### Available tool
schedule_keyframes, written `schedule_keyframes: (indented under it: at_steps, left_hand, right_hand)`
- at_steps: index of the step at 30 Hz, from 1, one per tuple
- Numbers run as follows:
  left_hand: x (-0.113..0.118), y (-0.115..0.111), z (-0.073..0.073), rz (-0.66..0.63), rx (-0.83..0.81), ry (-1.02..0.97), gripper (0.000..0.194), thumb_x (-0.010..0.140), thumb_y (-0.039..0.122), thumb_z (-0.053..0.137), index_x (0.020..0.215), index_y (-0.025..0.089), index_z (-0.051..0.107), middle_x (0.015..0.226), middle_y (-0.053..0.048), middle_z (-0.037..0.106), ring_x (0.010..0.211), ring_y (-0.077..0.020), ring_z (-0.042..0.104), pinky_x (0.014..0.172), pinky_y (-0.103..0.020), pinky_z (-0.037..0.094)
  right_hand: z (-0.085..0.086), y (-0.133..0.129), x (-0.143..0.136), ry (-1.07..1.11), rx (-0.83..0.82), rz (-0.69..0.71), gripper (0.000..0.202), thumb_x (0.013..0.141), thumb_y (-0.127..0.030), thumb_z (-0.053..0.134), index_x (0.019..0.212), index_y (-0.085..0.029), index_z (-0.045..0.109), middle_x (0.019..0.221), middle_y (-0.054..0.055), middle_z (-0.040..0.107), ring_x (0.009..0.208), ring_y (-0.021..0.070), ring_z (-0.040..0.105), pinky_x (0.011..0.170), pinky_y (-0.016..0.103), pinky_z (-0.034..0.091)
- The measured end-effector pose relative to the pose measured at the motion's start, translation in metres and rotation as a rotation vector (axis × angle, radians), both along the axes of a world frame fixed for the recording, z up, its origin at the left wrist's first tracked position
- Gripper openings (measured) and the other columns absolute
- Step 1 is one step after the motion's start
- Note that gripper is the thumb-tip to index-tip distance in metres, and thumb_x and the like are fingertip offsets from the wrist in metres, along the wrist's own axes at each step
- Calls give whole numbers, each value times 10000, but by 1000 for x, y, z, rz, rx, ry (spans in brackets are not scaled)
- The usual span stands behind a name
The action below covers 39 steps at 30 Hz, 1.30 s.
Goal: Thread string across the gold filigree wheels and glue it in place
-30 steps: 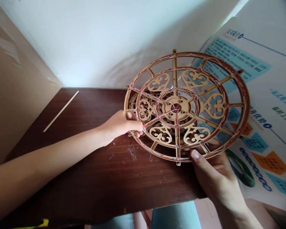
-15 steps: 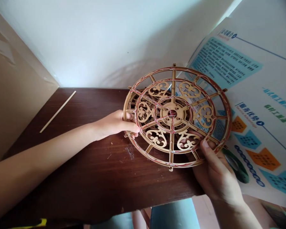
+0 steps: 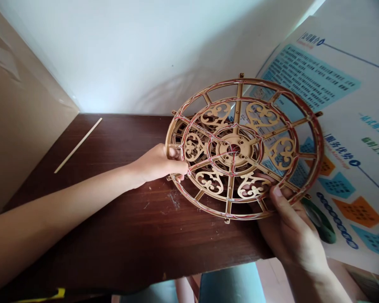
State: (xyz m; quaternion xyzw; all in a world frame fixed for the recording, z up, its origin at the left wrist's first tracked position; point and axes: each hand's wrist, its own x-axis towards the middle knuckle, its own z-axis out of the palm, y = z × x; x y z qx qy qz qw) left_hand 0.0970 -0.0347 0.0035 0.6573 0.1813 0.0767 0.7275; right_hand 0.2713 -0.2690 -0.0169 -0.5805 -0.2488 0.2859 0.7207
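A round tan lamp-like frame (image 3: 237, 148) with spokes, scrollwork and a central hub is held tilted above the table. Red and white wires run along its rings and spokes and meet at the hub. My left hand (image 3: 166, 164) grips the left rim, thumb in front and fingers partly hidden behind. Around the lower right rim my right hand (image 3: 292, 225) is closed, its thumb on the front and its fingers behind, seen through the gaps. More ring-shaped tan parts show behind the frame; how they rest is hidden.
A pale thin stick (image 3: 78, 145) lies on the dark brown table (image 3: 129, 248) at the left. Behind stands a white wall (image 3: 113, 54). A printed poster (image 3: 344, 139) covers the right side, with a dark green rounded object (image 3: 324, 223) before it.
The frame's far right side has swung upward and toward me, so it looks larger. Both hands keep their hold, my right hand shifting slightly right.
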Motion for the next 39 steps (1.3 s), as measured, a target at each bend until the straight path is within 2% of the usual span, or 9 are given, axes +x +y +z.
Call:
schedule_keyframes:
  at_steps: [4,7,10,15,21,25,28,34,39]
  left_hand:
    - [-3,8,-3,-124,-35,-65,99,775,247,783,750,178,715,711,3,715,691,-146,637,729,-317,484]
    - [-7,15,-7,-213,-4,-105,167,876,311,770,780,176,745,767,-23,743,734,-155,644,790,-331,491]
    - [-10,20,-12,-224,-7,-113,232,955,368,718,822,188,777,834,-43,771,790,-178,672,846,-349,500]
    - [-9,22,-15,-237,-48,-136,270,974,413,720,827,196,787,859,-53,784,826,-191,693,888,-353,517]
    - [-8,20,-9,-220,-2,-101,314,989,418,701,792,184,773,758,-47,739,714,-171,656,704,-314,496]
    - [-9,19,-7,-223,-35,-56,339,985,447,702,778,181,736,744,-44,728,602,-150,633,575,-297,433]
    - [-9,18,-7,-238,-74,-62,323,992,472,704,849,192,779,817,-56,769,615,-159,668,579,-305,447]
    - [-8,15,-4,-201,-125,-86,305,920,479,787,805,197,801,733,-46,746,645,-172,652,639,-318,523]
    - [-8,14,-1,-170,-164,-69,272,887,460,800,798,203,789,724,-44,717,652,-175,617,583,-307,506]
  right_hand:
    - [0,0,1,-14,-23,13,211,997,-437,707,1143,-326,811,1215,39,819,1372,307,672,1287,518,453]
    - [1,1,1,1,-14,22,219,999,-428,704,1169,-340,810,1249,29,811,1361,304,681,1287,506,454]
    - [1,1,2,-7,-21,19,233,1009,-424,694,1206,-358,801,1289,17,799,1375,301,672,1290,502,451]
    - [1,2,2,18,-21,1,272,996,-424,709,1248,-360,791,1286,19,802,1415,303,641,1300,513,437]
    - [1,1,1,87,-20,-28,298,953,-386,751,1235,-311,811,1357,53,774,1410,342,641,1292,506,453]
    - [1,1,3,127,-54,-47,358,938,-425,747,1252,-267,813,1434,66,732,1460,353,594,1271,496,482]
    - [0,2,5,121,-64,-59,375,939,-422,734,1276,-273,802,1454,61,720,1475,338,580,1260,483,494]
    - [1,2,5,124,-67,-51,344,930,-398,746,1238,-262,817,1425,71,737,1466,343,588,1264,475,488]
    - [2,4,3,142,-59,-41,326,922,-385,745,1217,-266,818,1404,68,749,1472,348,582,1271,497,478]
